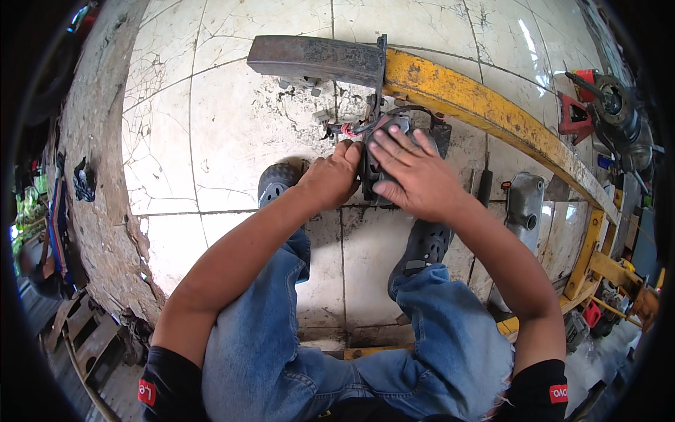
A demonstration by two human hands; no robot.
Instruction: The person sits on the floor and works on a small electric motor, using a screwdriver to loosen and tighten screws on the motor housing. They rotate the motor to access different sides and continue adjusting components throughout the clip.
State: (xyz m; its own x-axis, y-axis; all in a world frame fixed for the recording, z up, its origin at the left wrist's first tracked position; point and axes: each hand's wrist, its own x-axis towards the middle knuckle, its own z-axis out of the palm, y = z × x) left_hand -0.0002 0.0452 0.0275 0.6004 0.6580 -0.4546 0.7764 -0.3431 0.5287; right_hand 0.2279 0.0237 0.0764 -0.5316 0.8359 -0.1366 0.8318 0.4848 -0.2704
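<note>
Between my two hands, on the tiled floor in front of my feet, is a dark metal machine part (368,179) with black cable and a reddish-pink wire bundle (347,129) at its upper left. My left hand (333,174) is closed, its curled fingers pressed together at the part's left edge. What lies inside those fingers is hidden. My right hand (420,176) lies flat over the top of the part, fingers stretched and slightly spread, covering much of it. Its exact kind cannot be made out.
A yellow steel beam (471,91) with a dark end section (316,58) curves across just beyond the part. To the right lie a black-handled screwdriver (486,184) and a grey metal casing (525,204). A red stand (575,118) and machinery are farther right.
</note>
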